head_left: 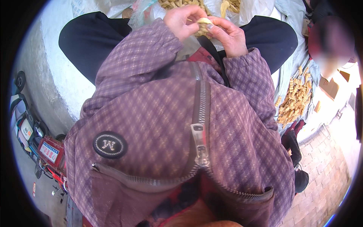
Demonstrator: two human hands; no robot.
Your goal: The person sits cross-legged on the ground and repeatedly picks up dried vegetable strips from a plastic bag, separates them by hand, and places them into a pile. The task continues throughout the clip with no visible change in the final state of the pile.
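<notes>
Above my crossed legs, my left hand [182, 23] and my right hand [229, 37] meet with closed fingers. Between their fingertips is a pale yellow strip [205, 21], flat and bent over, like a piece of dried husk or straw. The right thumb presses on its near side, while the left fingers pinch its other end. Just under it shows a tan, folded or woven-looking bit; whether it joins the strip I cannot tell. Past my hands lies a heap of small tan folded pieces [177, 3] in clear plastic.
White plastic sheeting [257, 6] surrounds the heap, with a yellow knotted strip [225, 6] on it. At the right lies a pile of tan plaited pieces [295, 97], near a cardboard piece [329, 87]. Another person [329, 38] is at the far right. A red vehicle [51, 151] stands lower left.
</notes>
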